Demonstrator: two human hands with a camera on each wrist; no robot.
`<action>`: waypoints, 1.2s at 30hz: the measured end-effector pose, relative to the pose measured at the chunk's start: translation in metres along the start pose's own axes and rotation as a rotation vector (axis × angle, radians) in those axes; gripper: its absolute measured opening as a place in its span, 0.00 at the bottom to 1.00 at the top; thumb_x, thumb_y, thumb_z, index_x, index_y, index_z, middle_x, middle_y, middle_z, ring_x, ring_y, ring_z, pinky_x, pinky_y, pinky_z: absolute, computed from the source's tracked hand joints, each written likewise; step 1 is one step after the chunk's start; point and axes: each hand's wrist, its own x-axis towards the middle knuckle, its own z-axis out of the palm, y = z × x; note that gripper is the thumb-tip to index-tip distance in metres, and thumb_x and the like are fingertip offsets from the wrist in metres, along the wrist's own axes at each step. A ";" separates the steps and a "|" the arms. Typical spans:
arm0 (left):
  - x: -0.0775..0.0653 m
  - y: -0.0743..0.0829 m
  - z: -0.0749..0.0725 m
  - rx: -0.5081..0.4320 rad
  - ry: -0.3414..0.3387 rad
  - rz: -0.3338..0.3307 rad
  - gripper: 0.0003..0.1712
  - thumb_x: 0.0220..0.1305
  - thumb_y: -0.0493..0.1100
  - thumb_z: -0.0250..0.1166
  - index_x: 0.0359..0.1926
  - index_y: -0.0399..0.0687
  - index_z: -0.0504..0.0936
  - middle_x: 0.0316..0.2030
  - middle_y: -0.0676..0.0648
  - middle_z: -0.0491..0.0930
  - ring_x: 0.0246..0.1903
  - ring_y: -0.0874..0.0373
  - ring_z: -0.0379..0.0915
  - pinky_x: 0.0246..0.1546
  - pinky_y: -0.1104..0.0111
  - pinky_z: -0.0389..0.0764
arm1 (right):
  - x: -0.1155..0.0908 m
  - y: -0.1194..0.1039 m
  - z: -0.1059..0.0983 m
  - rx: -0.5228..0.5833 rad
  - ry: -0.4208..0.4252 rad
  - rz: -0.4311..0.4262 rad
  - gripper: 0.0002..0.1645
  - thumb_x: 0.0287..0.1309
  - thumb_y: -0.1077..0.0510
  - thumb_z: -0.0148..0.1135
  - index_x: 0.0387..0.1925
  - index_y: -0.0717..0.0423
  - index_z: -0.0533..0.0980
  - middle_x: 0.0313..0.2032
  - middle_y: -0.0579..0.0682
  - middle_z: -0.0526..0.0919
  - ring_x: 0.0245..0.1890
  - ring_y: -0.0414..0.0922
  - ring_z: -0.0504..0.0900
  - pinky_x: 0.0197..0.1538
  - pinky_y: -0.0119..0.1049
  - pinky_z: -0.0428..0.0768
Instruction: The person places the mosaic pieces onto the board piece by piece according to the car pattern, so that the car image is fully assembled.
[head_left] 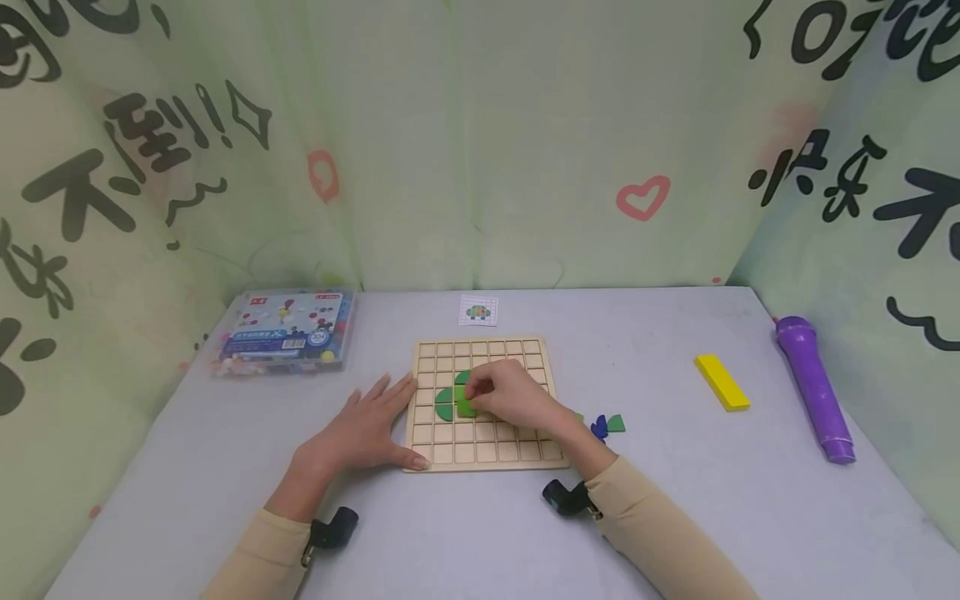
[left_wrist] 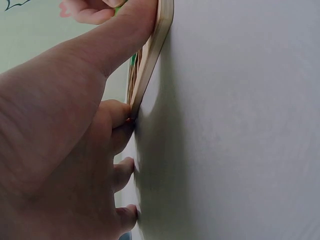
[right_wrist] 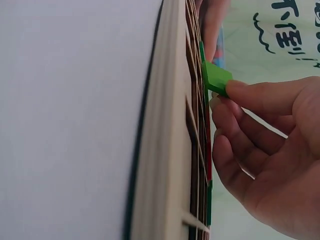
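the right hand (head_left: 513,396) hovers over the middle of the wooden grid board (head_left: 483,404), its fingers (right_wrist: 235,107) curled and pinching a light green square piece (head_left: 467,407) at the board's left-centre cells. in the right wrist view that green piece (right_wrist: 216,77) stands tilted, one edge down among the grid ribs and the other lifted off the board toward the thumb, so it is not lying flat; it has no clear long axis. the head view hides that tilt but shows two darker green curved pieces (head_left: 444,403) already lying in the cells just left of and behind it. the left hand (head_left: 367,429) lies flat on the tabletop (head_left: 675,500), fingers straight and holding nothing, pressed against the board's left edge; the left wrist view shows the thumb (left_wrist: 125,40) running along the board's rim (left_wrist: 152,55) and the other fingertips touching the tabletop beside it. only the head view shows the small loose blue and green pieces (head_left: 606,426) right of the board, a yellow block (head_left: 722,382), a purple toy microphone (head_left: 813,387), a pattern card (head_left: 477,311) and a plastic box (head_left: 288,331).
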 end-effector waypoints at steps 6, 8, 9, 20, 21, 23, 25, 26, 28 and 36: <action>-0.001 0.001 -0.001 -0.012 0.000 0.002 0.72 0.40 0.77 0.71 0.79 0.50 0.50 0.80 0.50 0.48 0.79 0.40 0.37 0.73 0.34 0.44 | 0.002 -0.002 0.006 -0.031 0.021 -0.004 0.04 0.55 0.65 0.68 0.29 0.54 0.85 0.29 0.44 0.85 0.31 0.39 0.79 0.38 0.31 0.79; -0.001 0.000 -0.002 -0.011 0.000 0.006 0.72 0.40 0.77 0.72 0.79 0.50 0.49 0.80 0.50 0.48 0.79 0.40 0.37 0.73 0.34 0.44 | 0.002 -0.003 0.008 -0.059 0.018 0.000 0.04 0.56 0.65 0.68 0.31 0.54 0.85 0.30 0.44 0.85 0.32 0.39 0.79 0.39 0.32 0.80; -0.001 0.000 -0.002 -0.009 -0.001 0.006 0.72 0.40 0.77 0.71 0.79 0.50 0.49 0.80 0.50 0.47 0.79 0.40 0.37 0.73 0.34 0.44 | 0.001 -0.003 0.008 -0.081 0.015 0.004 0.04 0.56 0.64 0.67 0.31 0.54 0.86 0.31 0.44 0.86 0.33 0.39 0.80 0.39 0.33 0.80; 0.001 -0.004 0.002 -0.004 0.003 0.011 0.73 0.39 0.79 0.70 0.79 0.52 0.49 0.80 0.51 0.47 0.79 0.41 0.36 0.73 0.34 0.43 | -0.007 -0.007 -0.001 -0.126 -0.069 0.036 0.07 0.57 0.63 0.66 0.35 0.52 0.88 0.34 0.43 0.88 0.34 0.39 0.80 0.39 0.34 0.80; 0.001 -0.004 0.002 -0.002 0.002 0.010 0.73 0.39 0.78 0.70 0.79 0.52 0.49 0.80 0.52 0.47 0.79 0.41 0.36 0.74 0.35 0.43 | -0.008 -0.008 -0.005 -0.110 -0.076 0.048 0.07 0.57 0.63 0.67 0.36 0.52 0.88 0.35 0.44 0.88 0.34 0.39 0.80 0.39 0.34 0.80; 0.002 -0.003 0.002 0.000 0.005 0.011 0.73 0.39 0.78 0.71 0.79 0.52 0.49 0.80 0.51 0.47 0.79 0.41 0.36 0.74 0.35 0.43 | -0.011 -0.006 -0.013 -0.088 -0.085 0.066 0.08 0.57 0.63 0.67 0.38 0.53 0.87 0.36 0.45 0.88 0.36 0.41 0.80 0.40 0.34 0.80; 0.001 -0.001 0.002 0.001 0.007 0.012 0.72 0.40 0.77 0.71 0.79 0.51 0.50 0.80 0.51 0.48 0.79 0.40 0.37 0.73 0.35 0.44 | -0.012 -0.002 -0.021 -0.088 -0.093 0.076 0.08 0.56 0.63 0.67 0.38 0.53 0.87 0.35 0.45 0.88 0.36 0.41 0.80 0.39 0.34 0.80; 0.001 -0.001 0.001 0.002 0.007 0.012 0.72 0.40 0.77 0.72 0.79 0.50 0.50 0.80 0.50 0.48 0.79 0.40 0.37 0.73 0.35 0.44 | -0.013 0.000 -0.025 -0.090 -0.098 0.083 0.08 0.56 0.63 0.67 0.38 0.53 0.87 0.35 0.44 0.87 0.37 0.42 0.79 0.40 0.34 0.80; 0.001 -0.001 0.001 0.004 0.007 0.012 0.72 0.40 0.76 0.72 0.79 0.50 0.50 0.80 0.50 0.48 0.79 0.40 0.37 0.73 0.34 0.44 | -0.015 0.005 -0.033 -0.090 -0.111 0.088 0.08 0.55 0.63 0.67 0.37 0.52 0.87 0.35 0.44 0.87 0.37 0.43 0.78 0.39 0.35 0.79; 0.000 0.000 0.000 -0.004 0.006 0.016 0.73 0.40 0.76 0.72 0.79 0.50 0.49 0.80 0.50 0.48 0.79 0.40 0.37 0.73 0.34 0.43 | -0.028 0.025 -0.063 -0.067 -0.192 0.119 0.08 0.52 0.66 0.68 0.35 0.54 0.86 0.31 0.46 0.84 0.33 0.44 0.76 0.39 0.36 0.77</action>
